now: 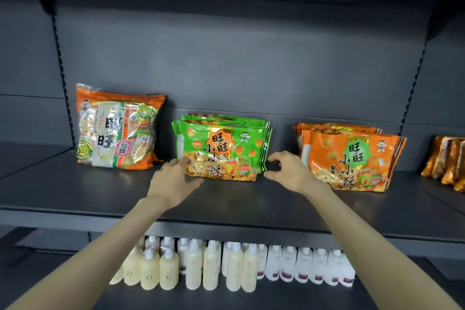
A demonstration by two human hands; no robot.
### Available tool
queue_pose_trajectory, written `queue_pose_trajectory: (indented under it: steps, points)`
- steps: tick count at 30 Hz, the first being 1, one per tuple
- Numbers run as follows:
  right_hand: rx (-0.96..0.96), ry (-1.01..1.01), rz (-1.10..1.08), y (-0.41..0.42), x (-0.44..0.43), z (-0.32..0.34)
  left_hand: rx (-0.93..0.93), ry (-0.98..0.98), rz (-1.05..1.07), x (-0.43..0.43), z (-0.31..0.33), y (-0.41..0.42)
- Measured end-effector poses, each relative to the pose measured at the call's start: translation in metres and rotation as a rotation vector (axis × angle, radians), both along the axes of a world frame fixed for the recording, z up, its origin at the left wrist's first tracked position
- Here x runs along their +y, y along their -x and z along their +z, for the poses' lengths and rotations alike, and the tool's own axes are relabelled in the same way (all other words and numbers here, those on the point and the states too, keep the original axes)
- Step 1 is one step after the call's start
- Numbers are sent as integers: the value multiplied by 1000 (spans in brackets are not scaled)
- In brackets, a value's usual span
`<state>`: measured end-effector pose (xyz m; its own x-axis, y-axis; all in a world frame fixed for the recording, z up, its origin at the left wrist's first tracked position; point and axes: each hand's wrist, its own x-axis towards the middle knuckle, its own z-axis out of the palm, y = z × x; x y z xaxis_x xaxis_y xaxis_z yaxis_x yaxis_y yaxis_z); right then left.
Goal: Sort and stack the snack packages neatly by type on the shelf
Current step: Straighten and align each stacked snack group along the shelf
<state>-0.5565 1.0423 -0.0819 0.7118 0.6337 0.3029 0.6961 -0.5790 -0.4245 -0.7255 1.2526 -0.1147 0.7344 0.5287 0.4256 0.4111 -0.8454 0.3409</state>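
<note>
We locate the green snack packages (221, 148) at shelf (75, 189) centre, upright, orange snack packages (352, 158) at 3 o'clock. Left hand (176, 178) rests spread against the front pack's lower corner; right hand (289, 171) hovers spread, apart. The film likely handles light, slippery, crushable: grip both side seams.

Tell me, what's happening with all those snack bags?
A person is tidying snacks on a dark shelf. The left hand touches the lower left corner of the front green bag, and the right hand is open by its right edge. More green bags stand behind it. The orange bags stand grouped to the right, and a big cracker bag leans at the left.
</note>
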Motion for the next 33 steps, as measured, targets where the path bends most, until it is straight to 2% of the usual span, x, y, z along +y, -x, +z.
queue_pose_trajectory:
  steps: [5, 14, 19, 26, 33]
  points:
    - [60, -126, 1, -29, 35, -3, -77, 180, 0, 39, -5, -28]
    - [278, -389, 4, -75, 77, -11, -171, 433, -80, 84, -14, -71]
    - [378, -410, 2, -86, 92, -23, -250, 608, -174, 103, -12, -87]
    - [440, -454, -42, -99, 101, -27, -227, 551, -213, 114, -15, -95]
    - [529, -549, -4, -104, 105, -26, -236, 786, -399, 132, -5, -105]
